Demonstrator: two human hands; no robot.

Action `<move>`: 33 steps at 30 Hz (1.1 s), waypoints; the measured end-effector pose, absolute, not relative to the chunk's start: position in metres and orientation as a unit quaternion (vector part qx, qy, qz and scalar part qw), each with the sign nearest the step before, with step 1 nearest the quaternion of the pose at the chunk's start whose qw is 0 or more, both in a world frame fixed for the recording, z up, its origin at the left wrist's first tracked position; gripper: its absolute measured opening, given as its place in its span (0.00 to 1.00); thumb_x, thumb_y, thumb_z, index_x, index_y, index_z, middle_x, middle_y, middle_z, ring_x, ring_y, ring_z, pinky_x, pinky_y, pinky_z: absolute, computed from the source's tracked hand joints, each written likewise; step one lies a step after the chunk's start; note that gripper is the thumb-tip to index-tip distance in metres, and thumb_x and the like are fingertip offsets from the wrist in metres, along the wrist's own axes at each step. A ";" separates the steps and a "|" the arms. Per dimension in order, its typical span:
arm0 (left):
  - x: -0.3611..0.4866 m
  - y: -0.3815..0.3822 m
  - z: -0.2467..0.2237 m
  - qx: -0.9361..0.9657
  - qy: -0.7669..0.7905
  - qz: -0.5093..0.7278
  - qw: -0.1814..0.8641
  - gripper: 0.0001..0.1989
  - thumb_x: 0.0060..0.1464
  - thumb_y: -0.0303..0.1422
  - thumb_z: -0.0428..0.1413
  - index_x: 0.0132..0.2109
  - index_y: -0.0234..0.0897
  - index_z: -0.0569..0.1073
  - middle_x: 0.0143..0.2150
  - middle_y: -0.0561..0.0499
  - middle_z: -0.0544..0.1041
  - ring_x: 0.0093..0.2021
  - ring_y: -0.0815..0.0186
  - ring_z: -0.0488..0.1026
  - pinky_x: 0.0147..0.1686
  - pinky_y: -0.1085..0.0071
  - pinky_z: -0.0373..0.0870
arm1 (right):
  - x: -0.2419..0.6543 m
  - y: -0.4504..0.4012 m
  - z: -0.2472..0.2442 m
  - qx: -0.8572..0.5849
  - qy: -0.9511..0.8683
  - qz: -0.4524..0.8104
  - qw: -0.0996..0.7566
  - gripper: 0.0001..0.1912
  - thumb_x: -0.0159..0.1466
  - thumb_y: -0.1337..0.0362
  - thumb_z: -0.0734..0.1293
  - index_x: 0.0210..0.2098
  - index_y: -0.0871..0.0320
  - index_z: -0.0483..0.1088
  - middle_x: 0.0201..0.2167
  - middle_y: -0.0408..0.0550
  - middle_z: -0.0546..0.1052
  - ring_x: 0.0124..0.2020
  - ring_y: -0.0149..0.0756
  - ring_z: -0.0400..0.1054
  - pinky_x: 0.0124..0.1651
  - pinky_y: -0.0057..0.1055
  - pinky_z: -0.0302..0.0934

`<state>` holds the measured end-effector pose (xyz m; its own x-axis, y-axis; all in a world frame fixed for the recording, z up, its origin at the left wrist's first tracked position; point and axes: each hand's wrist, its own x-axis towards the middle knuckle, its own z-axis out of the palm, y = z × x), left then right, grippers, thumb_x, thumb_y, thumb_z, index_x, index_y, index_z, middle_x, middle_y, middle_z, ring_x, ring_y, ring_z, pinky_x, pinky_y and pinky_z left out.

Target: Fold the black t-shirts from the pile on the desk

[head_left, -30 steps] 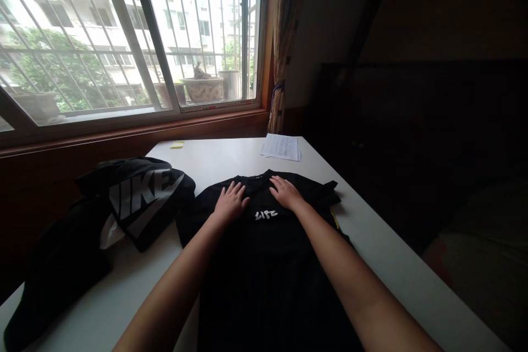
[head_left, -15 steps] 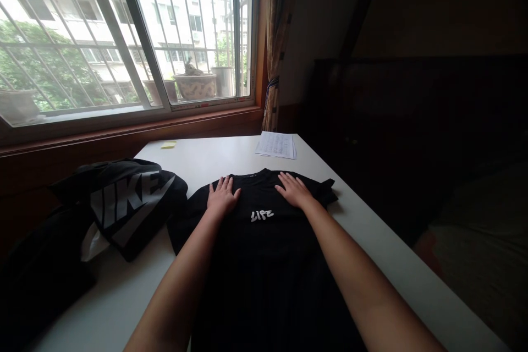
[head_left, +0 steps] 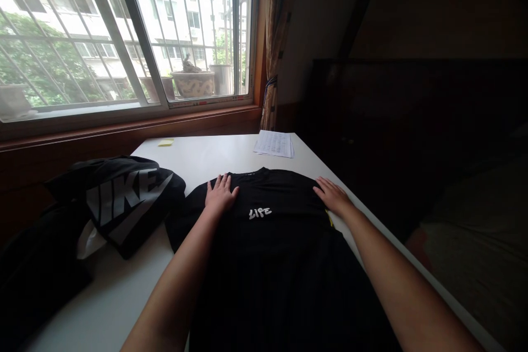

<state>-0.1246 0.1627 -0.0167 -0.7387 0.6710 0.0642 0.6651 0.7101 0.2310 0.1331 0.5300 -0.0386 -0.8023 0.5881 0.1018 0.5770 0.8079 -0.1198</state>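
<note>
A black T-shirt (head_left: 268, 264) lies spread on the white table (head_left: 206, 151), its collar toward the far side and a small white print on its chest. My left hand (head_left: 220, 193) rests flat near the shirt's left shoulder, fingers spread. Over at the right sleeve, my right hand (head_left: 332, 196) is laid out flat with its fingers extended, covering part of the sleeve. A bit of yellow shows at the shirt's right edge just below that hand. The lower part of the shirt is very dark.
Left of the shirt lies a bunched black garment (head_left: 127, 198) with large grey lettering. Printed papers (head_left: 274, 144) and a yellow sticky note (head_left: 165, 142) sit at the table's far end. Beyond are a barred window (head_left: 198, 27) and a tied curtain (head_left: 270, 93).
My right hand has slid outward to the right, from beside the collar to the sleeve, which now lies flatter. My left hand stays flat at the left shoulder.
</note>
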 end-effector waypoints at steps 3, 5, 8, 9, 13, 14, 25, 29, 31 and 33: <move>-0.123 0.162 -0.017 0.366 0.920 0.137 -0.006 0.36 0.67 0.54 0.37 0.75 0.40 0.51 0.77 0.45 0.46 0.77 0.50 0.40 0.71 0.40 0.38 | 0.156 0.540 -0.043 -0.330 -0.939 0.053 0.078 0.33 0.73 0.47 0.50 0.72 0.55 0.55 0.74 0.47 0.54 0.74 0.43 0.45 0.74 0.45 0.42; -0.120 0.159 -0.015 0.374 0.914 0.155 -0.033 0.34 0.69 0.50 0.39 0.75 0.38 0.51 0.77 0.43 0.48 0.77 0.50 0.41 0.71 0.41 0.40 | 0.165 0.541 -0.044 -0.335 -0.936 0.060 0.089 0.33 0.73 0.48 0.50 0.72 0.56 0.56 0.74 0.48 0.55 0.74 0.43 0.46 0.74 0.44 0.42; -0.115 0.153 -0.008 0.400 0.893 0.185 -0.087 0.29 0.70 0.42 0.41 0.73 0.36 0.54 0.76 0.42 0.52 0.77 0.53 0.42 0.73 0.45 0.41 | 0.174 0.540 -0.043 -0.340 -0.928 0.080 0.130 0.31 0.73 0.50 0.52 0.70 0.58 0.59 0.71 0.52 0.60 0.72 0.44 0.52 0.73 0.42 0.45; -0.112 0.150 -0.005 0.413 0.884 0.194 -0.103 0.28 0.70 0.39 0.41 0.72 0.36 0.56 0.75 0.43 0.54 0.76 0.55 0.43 0.73 0.46 0.41 | 0.176 0.540 -0.042 -0.343 -0.923 0.093 0.149 0.31 0.73 0.50 0.52 0.69 0.58 0.60 0.70 0.54 0.63 0.70 0.45 0.55 0.72 0.42 0.48; -0.096 0.137 0.005 0.479 0.842 0.211 -0.131 0.21 0.69 0.34 0.44 0.65 0.40 0.67 0.69 0.47 0.67 0.73 0.58 0.54 0.73 0.49 0.46 | 0.183 0.538 -0.043 -0.346 -0.896 0.166 0.223 0.32 0.70 0.47 0.56 0.66 0.58 0.64 0.64 0.58 0.70 0.64 0.51 0.64 0.66 0.46 0.59; -0.089 0.133 0.005 0.503 0.830 0.207 -0.126 0.19 0.69 0.34 0.45 0.62 0.41 0.71 0.66 0.48 0.71 0.72 0.58 0.58 0.73 0.51 0.48 | 0.186 0.537 -0.044 -0.338 -0.893 0.179 0.236 0.32 0.69 0.46 0.58 0.65 0.57 0.64 0.63 0.57 0.70 0.64 0.51 0.64 0.66 0.46 0.60; -0.030 0.106 -0.014 0.564 0.819 0.091 -0.044 0.30 0.69 0.51 0.44 0.72 0.45 0.57 0.75 0.47 0.54 0.75 0.52 0.48 0.71 0.42 0.47 | 0.205 0.503 -0.056 -0.278 -0.923 0.150 0.222 0.33 0.63 0.41 0.65 0.64 0.45 0.65 0.69 0.51 0.60 0.67 0.54 0.60 0.67 0.50 0.58; -0.039 0.112 -0.014 0.566 0.820 0.075 -0.029 0.32 0.69 0.53 0.41 0.74 0.46 0.54 0.76 0.48 0.49 0.76 0.53 0.44 0.72 0.42 0.43 | 0.202 0.503 -0.055 -0.274 -0.932 0.128 0.200 0.23 0.66 0.46 0.63 0.56 0.45 0.75 0.66 0.49 0.65 0.65 0.54 0.61 0.67 0.51 0.57; -0.044 0.116 -0.015 0.568 0.819 0.072 -0.027 0.33 0.69 0.54 0.39 0.74 0.47 0.53 0.76 0.49 0.48 0.76 0.55 0.43 0.72 0.44 0.42 | 0.198 0.506 -0.055 -0.282 -0.934 0.114 0.189 0.23 0.67 0.47 0.62 0.57 0.44 0.75 0.65 0.49 0.67 0.64 0.54 0.62 0.65 0.53 0.59; -0.048 0.120 -0.016 0.568 0.819 0.070 -0.024 0.33 0.69 0.54 0.37 0.74 0.47 0.52 0.77 0.50 0.48 0.76 0.56 0.43 0.73 0.44 0.42 | 0.194 0.509 -0.055 -0.283 -0.936 0.102 0.184 0.23 0.67 0.48 0.61 0.58 0.44 0.74 0.65 0.48 0.68 0.64 0.54 0.62 0.64 0.53 0.60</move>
<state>-0.0482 0.1196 -0.0160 -0.3528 0.9281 0.1191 0.9349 0.3441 0.0873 0.1943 0.5095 -0.0552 -0.7727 0.5667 0.2861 0.4918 0.8193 -0.2946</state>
